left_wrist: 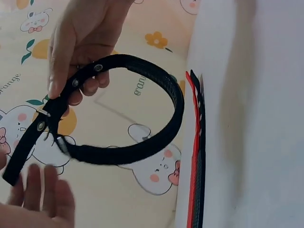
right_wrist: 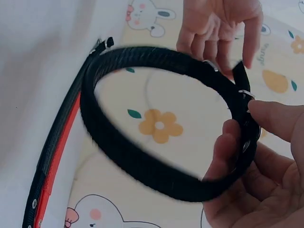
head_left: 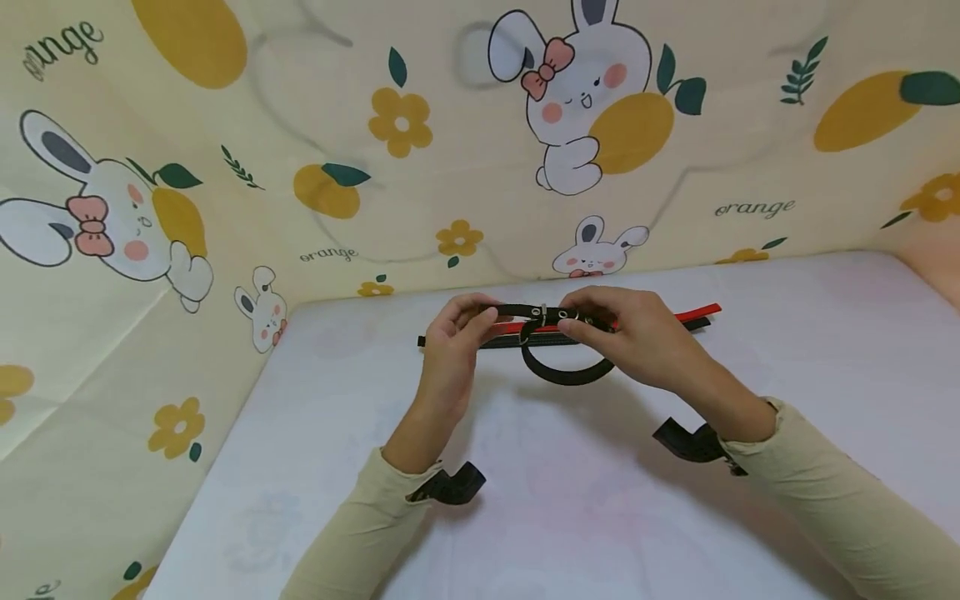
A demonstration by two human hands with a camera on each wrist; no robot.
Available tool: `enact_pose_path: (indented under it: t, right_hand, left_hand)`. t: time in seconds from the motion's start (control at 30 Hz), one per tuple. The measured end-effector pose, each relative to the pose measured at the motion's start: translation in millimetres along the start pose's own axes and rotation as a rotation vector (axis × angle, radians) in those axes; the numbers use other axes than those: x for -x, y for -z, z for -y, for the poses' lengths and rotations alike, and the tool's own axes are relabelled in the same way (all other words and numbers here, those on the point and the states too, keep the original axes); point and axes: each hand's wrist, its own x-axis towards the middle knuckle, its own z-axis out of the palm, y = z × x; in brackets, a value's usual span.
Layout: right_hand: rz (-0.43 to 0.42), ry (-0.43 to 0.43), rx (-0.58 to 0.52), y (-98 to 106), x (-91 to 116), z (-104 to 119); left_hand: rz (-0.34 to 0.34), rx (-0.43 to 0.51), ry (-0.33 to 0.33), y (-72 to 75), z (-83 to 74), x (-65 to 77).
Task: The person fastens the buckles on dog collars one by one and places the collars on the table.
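Observation:
A black collar (head_left: 567, 377) with metal eyelets and a buckle (head_left: 543, 314) hangs in a loop above the white table. My right hand (head_left: 637, 333) grips it near the buckle, thumb on one side and fingers on the other. The strap's end passes through the buckle, and its tip (left_wrist: 10, 176) points toward my left hand (head_left: 453, 342). The left hand's fingers are loosely spread around that tip, the thumb apart from the strap in the left wrist view. In the right wrist view the eyelets (right_wrist: 246, 145) show beside the right fingers.
Behind the hands, a red strap (head_left: 697, 314) and a black strap (head_left: 540, 340) lie side by side on the white table (head_left: 562, 500). A cream cloth (head_left: 465, 183) printed with rabbits and oranges rises at the back and left. Black bands (head_left: 453, 485) stick out at both cuffs.

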Motion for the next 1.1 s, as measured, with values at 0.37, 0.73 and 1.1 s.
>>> enact_pose_path:
  t: [0.37,0.73,1.1]
  right_hand:
    - [-0.01,0.069,-0.036,-0.3,-1.8,3.3]
    - [0.085,0.016,-0.004,-2.4,0.3,2.8]
    - [0.115,-0.023,-0.001,-1.8,0.5,4.0]
  left_hand:
    - [0.152,-0.428,-0.083,-3.1,3.0,1.3]
    - [0.162,-0.42,-0.106,-0.3,7.6,5.1]
    - [0.188,-0.408,-0.006,5.2,1.1,1.4]
